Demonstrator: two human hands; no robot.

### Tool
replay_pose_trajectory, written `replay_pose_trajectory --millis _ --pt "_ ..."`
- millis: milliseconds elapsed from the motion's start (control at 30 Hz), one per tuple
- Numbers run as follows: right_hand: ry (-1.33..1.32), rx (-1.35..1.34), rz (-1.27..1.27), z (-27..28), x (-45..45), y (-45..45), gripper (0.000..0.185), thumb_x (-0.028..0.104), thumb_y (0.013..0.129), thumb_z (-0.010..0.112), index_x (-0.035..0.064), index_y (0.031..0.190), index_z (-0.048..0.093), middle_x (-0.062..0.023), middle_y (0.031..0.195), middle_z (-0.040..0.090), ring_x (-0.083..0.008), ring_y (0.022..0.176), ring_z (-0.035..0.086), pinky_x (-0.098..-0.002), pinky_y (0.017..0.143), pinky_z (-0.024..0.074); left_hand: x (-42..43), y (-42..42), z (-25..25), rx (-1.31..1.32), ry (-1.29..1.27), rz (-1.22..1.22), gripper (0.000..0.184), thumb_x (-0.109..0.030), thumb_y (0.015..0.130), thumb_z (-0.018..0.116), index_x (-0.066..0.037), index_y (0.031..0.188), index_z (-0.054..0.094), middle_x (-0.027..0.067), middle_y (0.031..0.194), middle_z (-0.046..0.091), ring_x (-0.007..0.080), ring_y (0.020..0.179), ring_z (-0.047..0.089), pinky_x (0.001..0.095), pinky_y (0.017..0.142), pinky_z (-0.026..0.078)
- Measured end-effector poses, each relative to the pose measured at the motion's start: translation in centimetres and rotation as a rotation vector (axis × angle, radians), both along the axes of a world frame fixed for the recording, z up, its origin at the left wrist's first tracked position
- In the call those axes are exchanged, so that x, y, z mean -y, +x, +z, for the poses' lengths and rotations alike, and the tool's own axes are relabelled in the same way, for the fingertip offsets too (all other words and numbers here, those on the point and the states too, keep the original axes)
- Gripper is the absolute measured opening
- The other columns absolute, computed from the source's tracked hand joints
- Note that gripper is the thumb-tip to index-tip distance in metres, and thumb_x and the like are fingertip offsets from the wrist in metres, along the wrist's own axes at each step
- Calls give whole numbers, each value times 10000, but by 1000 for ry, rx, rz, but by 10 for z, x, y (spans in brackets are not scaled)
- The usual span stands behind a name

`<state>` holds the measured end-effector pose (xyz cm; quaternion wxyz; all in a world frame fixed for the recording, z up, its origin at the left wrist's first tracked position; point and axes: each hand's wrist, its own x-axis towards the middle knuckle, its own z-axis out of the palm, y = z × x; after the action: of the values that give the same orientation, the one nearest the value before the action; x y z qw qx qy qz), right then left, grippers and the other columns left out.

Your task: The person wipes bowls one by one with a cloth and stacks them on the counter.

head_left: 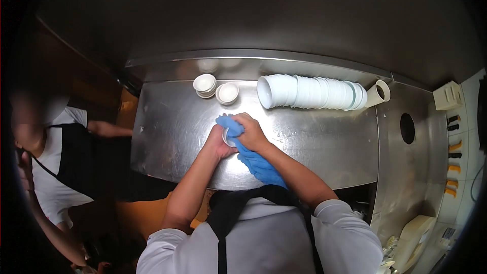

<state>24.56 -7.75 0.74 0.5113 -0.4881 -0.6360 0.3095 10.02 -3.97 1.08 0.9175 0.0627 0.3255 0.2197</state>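
Over the steel table [314, 147], my left hand [219, 143] is wrapped round a small white bowl [228, 138]. My right hand [249, 131] grips a blue cloth [258, 166], part of which is pressed on the bowl's rim. The rest of the cloth hangs down between my forearms towards the table's front edge. Beyond my hands stand two short stacks of small white bowls, the left stack [205, 85] slightly farther back than the right stack [227, 93].
A long row of nested white bowls [314, 93] lies along the back, beside a cream container [378, 93]. A co-worker in a black apron [81, 157] stands at the left. Knives with orange and black handles [454, 168] hang on the right wall. The counter [406, 172] has a round hole.
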Motion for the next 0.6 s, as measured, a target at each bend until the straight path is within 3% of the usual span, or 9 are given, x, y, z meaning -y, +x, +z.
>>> replay_pose_trajectory --millis 67,100,200,300,400,433,467,500,600 --pt "-204 -129 -184 0 3 1 310 30 728 641 26 1036 604 -172 930 666 -321 885 659 -384 788 509 8 8 24 -130 76 62 459 -498 977 436 -99 1143 591 102 1058 659 263 933 671 478 762 577" --pt "-183 -176 -297 -4 -1 3 276 22 742 605 32 1017 601 -183 835 654 -321 786 672 -376 716 521 7 2 18 -62 87 27 417 -463 978 467 -101 1143 591 92 1054 660 240 912 674 431 713 583" --pt "-124 -314 -215 -8 -5 2 337 10 742 657 31 1076 620 -135 864 680 -313 840 680 -364 764 528 6 2 6 -94 105 38 368 -429 968 508 -109 1127 598 86 1034 665 225 888 677 400 672 580" --pt "-35 -149 -85 0 1 -2 326 8 754 675 24 1078 638 -112 869 694 -274 817 680 -335 768 528 8 5 6 -116 156 64 333 -401 962 526 -106 1096 606 78 983 672 215 847 683 409 635 582" --pt "-291 -266 -93 1 -8 -1 265 10 783 666 16 1048 656 -123 868 697 -223 797 674 -297 756 520 12 1 20 -117 131 77 371 -431 971 499 -89 1085 589 84 928 664 233 768 678 395 592 576" --pt "-255 -360 -179 -9 -16 -4 126 66 839 646 -2 939 682 -132 768 688 -198 722 663 -302 686 507 16 1 28 -175 90 97 389 -447 976 486 -83 1082 573 84 906 653 233 748 668 388 577 566" --pt "-305 -307 -241 -18 -24 0 123 97 857 635 -10 899 678 -134 731 677 -204 694 659 -318 659 499 18 -1 32 -231 51 118 408 -464 981 473 -77 1080 557 84 883 642 234 727 657 381 562 555" --pt "-357 -254 -303 -28 -31 8 155 128 875 624 -17 860 675 -137 694 667 -210 665 656 -335 632 492 16 -12 18 -200 41 114 453 -486 967 489 -50 1082 532 117 889 621 289 768 647 437 656 560" --pt "-308 -60 -422 -36 -39 5 364 244 928 578 -51 723 638 -160 606 638 -251 560 638 -401 539 459 21 -28 16 -252 78 196 451 -489 954 513 -52 1064 527 127 906 600 311 827 632 481 768 539"
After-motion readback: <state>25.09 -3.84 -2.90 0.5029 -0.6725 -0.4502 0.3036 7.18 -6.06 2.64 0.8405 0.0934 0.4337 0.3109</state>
